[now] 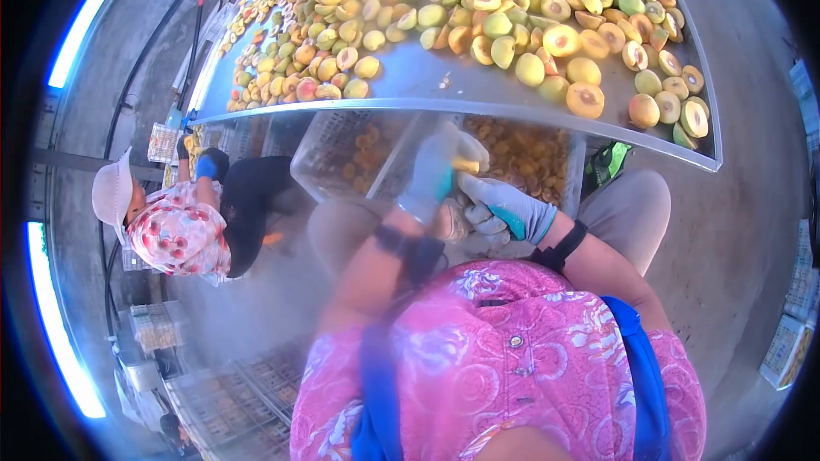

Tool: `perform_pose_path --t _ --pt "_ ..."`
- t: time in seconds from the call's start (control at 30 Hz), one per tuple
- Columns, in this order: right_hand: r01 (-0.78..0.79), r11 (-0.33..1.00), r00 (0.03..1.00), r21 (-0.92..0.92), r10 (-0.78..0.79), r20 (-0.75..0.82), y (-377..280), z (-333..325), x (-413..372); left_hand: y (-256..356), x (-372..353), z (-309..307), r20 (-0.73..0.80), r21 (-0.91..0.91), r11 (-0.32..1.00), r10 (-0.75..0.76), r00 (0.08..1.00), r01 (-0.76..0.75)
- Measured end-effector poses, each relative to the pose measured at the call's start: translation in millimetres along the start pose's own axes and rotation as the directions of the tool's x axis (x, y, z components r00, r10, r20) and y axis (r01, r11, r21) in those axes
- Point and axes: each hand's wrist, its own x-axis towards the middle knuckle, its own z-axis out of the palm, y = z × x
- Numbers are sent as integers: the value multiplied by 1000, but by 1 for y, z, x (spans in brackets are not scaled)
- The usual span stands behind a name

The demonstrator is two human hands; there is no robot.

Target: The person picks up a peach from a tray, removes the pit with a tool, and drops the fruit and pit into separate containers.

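My left hand [434, 172], in a grey and teal work glove, pinches a yellow piece of apricot-like fruit [465, 165] in front of my lap. Close below it, my right hand [504, 207], gloved the same way, is closed with its fingers curled; whatever is inside them is hidden. Both hands meet just under the front rim of a metal table [427, 105] piled with halved yellow, green and orange fruit [495, 26]. Beneath the hands, a crate [571, 154] holds many fruit pieces [521, 154].
Left of my hands stands another plastic crate [320, 149] with some fruit inside. A person in a white hat [179, 222] sits farther left at the same table, wearing gloves. Stacked crates [231, 397] stand at lower left, and more crates [787, 346] line the right side.
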Motion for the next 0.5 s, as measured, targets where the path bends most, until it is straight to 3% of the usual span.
perform_pose_path --t 0.03,0.17,0.23,0.27,0.33,0.37,0.43,0.5 --pt "49 980 982 -192 -83 -171 -3 7 -2 -1 3 -4 112 254 948 170 979 -194" --pt "90 970 980 -225 -127 -152 -1 -1 -6 5 3 -2 202 185 975 85 976 -123" --pt "74 990 992 -122 -85 -96 -1 -3 -12 3 4 4 185 -239 968 -38 982 83" --pt "77 989 991 -125 -90 -101 1 -6 -14 -1 6 5 192 -242 967 -35 981 82" --pt "11 989 987 145 -34 160 1 -12 -14 -11 14 4 198 -351 915 -135 971 198" --pt "17 990 988 138 -39 153 2 -12 -15 -18 15 5 207 -354 914 -128 970 196" --pt "-19 997 997 71 24 -69 -2 -8 -14 -22 13 13 45 -542 836 -76 996 88" --pt "-11 997 999 71 14 -46 -3 -5 -14 -17 9 14 0 -529 846 -82 997 70"
